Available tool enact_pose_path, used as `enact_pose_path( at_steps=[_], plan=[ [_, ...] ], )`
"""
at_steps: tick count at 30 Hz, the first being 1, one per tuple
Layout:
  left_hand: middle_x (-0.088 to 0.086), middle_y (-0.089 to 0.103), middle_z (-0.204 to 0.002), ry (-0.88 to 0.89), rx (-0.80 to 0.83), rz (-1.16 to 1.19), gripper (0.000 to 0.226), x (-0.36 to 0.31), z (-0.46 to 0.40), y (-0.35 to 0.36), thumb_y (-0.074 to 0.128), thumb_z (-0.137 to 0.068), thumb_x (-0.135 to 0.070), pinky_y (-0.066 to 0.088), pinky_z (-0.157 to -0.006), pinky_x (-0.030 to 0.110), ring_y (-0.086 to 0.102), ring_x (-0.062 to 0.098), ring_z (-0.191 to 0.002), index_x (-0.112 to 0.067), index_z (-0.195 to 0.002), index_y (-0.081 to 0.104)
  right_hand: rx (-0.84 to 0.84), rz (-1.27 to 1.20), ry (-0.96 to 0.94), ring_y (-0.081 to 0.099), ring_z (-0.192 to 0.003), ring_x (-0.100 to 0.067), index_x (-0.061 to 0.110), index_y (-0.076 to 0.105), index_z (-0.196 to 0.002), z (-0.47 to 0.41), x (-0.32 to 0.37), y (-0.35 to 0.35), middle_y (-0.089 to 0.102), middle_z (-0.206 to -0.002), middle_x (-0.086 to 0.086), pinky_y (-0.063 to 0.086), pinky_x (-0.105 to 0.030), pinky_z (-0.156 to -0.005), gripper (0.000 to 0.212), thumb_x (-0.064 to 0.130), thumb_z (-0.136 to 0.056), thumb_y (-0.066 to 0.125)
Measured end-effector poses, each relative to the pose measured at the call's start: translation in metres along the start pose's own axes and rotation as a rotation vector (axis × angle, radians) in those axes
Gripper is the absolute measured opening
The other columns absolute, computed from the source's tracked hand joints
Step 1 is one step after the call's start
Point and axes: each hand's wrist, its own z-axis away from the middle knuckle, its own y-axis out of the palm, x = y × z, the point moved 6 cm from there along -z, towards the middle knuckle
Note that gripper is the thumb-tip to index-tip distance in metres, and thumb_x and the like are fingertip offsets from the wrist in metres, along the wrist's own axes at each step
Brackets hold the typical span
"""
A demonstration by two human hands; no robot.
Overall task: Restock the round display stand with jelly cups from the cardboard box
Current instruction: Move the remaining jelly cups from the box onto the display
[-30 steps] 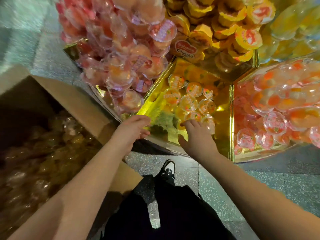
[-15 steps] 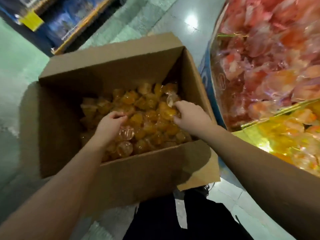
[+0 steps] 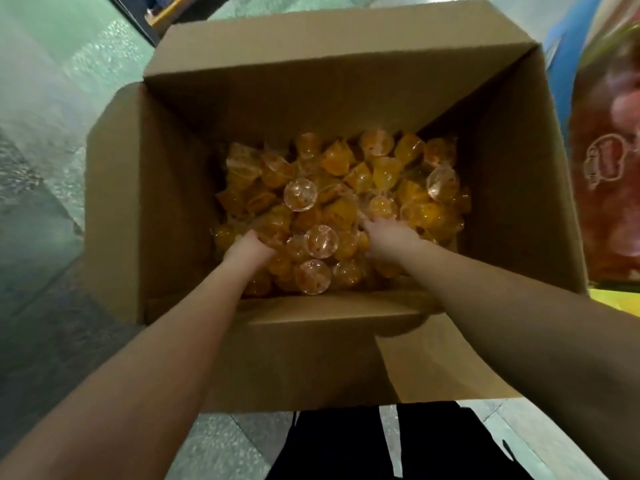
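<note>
An open cardboard box stands on the floor straight below me, its bottom covered with several orange jelly cups lying every way up. Both my arms reach down into it. My left hand sits in the near-left part of the pile with its fingers curled down among the cups. My right hand is at the middle of the pile, fingers dug in between the cups. Whether either hand grips a cup is hidden. The round display stand shows as a blurred strip at the right edge, holding reddish cups.
The box flaps stand open at the back and left, and one flap hangs down at the near right. Grey-green floor tiles surround the box. My dark trouser legs are just in front of it. A low shelf edge lies at the top left.
A second ago both hands were at the stand's gold tray of cups. My view swung left to the box, and both hands went down into the pile and sank deeper.
</note>
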Motion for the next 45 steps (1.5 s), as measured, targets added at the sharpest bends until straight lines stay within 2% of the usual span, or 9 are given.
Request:
enact_pose_path(
  at_steps=[9, 14, 19, 26, 29, 34, 38, 42, 45],
  plan=[
    [0.014, 0.057, -0.131, -0.274, 0.191, 0.203, 0.037, 0.03, -0.036, 0.036, 0.058, -0.099, -0.028, 0.052, -0.097, 0.045, 0.058, 0.032, -0.116, -0.01, -0.13, 0.055, 0.035, 0.141, -0.194, 0.023, -0.147, -0.031, 0.026, 0.017, -0.157, -0.055, 0.068, 0.022, 0.018, -0.162, -0.006, 0.024, -0.048, -0.117, 0.081, 0.015, -0.091, 0.063],
    [0.016, 0.056, -0.129, -0.494, 0.304, 0.484, 0.057, 0.04, -0.04, 0.054, 0.064, -0.092, -0.048, 0.057, -0.057, 0.035, 0.063, 0.034, -0.101, -0.019, -0.138, 0.046, 0.045, 0.209, -0.179, 0.026, -0.144, -0.035, 0.028, 0.015, -0.157, -0.065, 0.076, 0.03, 0.015, -0.162, -0.01, 0.027, -0.048, -0.116, 0.081, 0.017, -0.091, 0.062],
    [0.012, 0.057, -0.131, -0.525, 0.234, 0.653, 0.057, 0.037, -0.051, 0.06, 0.07, -0.089, -0.043, 0.056, -0.081, 0.042, 0.058, 0.033, -0.114, -0.018, -0.134, 0.048, 0.059, 0.194, -0.143, 0.027, -0.145, -0.035, 0.029, 0.01, -0.158, -0.069, 0.078, 0.036, 0.013, -0.163, -0.01, 0.027, -0.048, -0.116, 0.084, 0.016, -0.093, 0.062],
    [0.01, 0.059, -0.126, -0.474, 0.207, 0.674, 0.046, 0.038, -0.053, 0.053, 0.069, -0.092, -0.029, 0.055, -0.073, 0.038, 0.064, 0.029, -0.099, -0.01, -0.13, 0.05, 0.028, 0.183, -0.116, 0.043, -0.133, -0.035, 0.029, 0.014, -0.156, -0.067, 0.078, 0.032, 0.03, -0.154, -0.01, 0.04, -0.046, -0.107, 0.089, 0.025, -0.088, 0.072],
    [0.008, 0.062, -0.118, -0.42, 0.172, 0.717, 0.044, 0.036, -0.042, 0.038, 0.071, -0.09, -0.032, 0.055, -0.062, 0.031, 0.067, 0.022, -0.08, -0.011, -0.123, 0.052, -0.018, 0.095, -0.09, 0.046, -0.13, -0.036, 0.028, 0.018, -0.155, -0.052, 0.071, 0.019, 0.034, -0.15, -0.01, 0.043, -0.046, -0.104, 0.088, 0.04, -0.086, 0.073],
    [0.007, 0.066, -0.117, -0.245, 0.05, 0.817, 0.061, 0.025, -0.003, 0.013, 0.081, -0.078, -0.039, 0.057, -0.079, 0.036, 0.069, 0.026, -0.097, -0.018, -0.129, 0.056, -0.133, -0.189, -0.092, 0.049, -0.129, -0.032, 0.029, 0.019, -0.156, -0.005, 0.049, -0.013, 0.035, -0.152, -0.009, 0.05, -0.042, -0.097, 0.09, 0.046, -0.084, 0.07],
    [0.004, 0.061, -0.126, -0.002, 0.073, 0.815, 0.065, -0.011, 0.048, 0.005, 0.076, -0.083, -0.037, 0.057, -0.082, 0.036, 0.067, 0.023, -0.102, -0.021, -0.139, 0.046, -0.256, -0.425, -0.07, 0.054, -0.123, -0.022, 0.033, 0.022, -0.154, 0.054, 0.018, -0.04, 0.034, -0.153, -0.003, 0.055, -0.031, -0.087, 0.091, 0.039, -0.081, 0.075],
    [0.001, 0.055, -0.133, 0.231, 0.101, 0.731, 0.076, -0.064, 0.107, 0.01, 0.078, -0.082, -0.034, 0.05, -0.101, 0.048, 0.059, 0.025, -0.117, -0.028, -0.145, 0.036, -0.378, -0.546, -0.079, 0.05, -0.126, -0.019, 0.033, 0.022, -0.154, 0.13, -0.036, -0.063, 0.035, -0.151, 0.0, 0.05, -0.027, -0.09, 0.089, 0.042, -0.082, 0.075],
    [-0.007, 0.056, -0.13, 0.418, 0.173, 0.658, 0.074, -0.115, 0.154, 0.029, 0.078, -0.083, -0.031, 0.05, -0.099, 0.036, 0.059, 0.016, -0.117, -0.033, -0.143, 0.035, -0.446, -0.61, -0.015, 0.048, -0.123, -0.013, 0.036, 0.021, -0.152, 0.19, -0.089, -0.069, 0.033, -0.15, 0.004, 0.044, -0.017, -0.086, 0.087, 0.044, -0.083, 0.074]
  ],
)
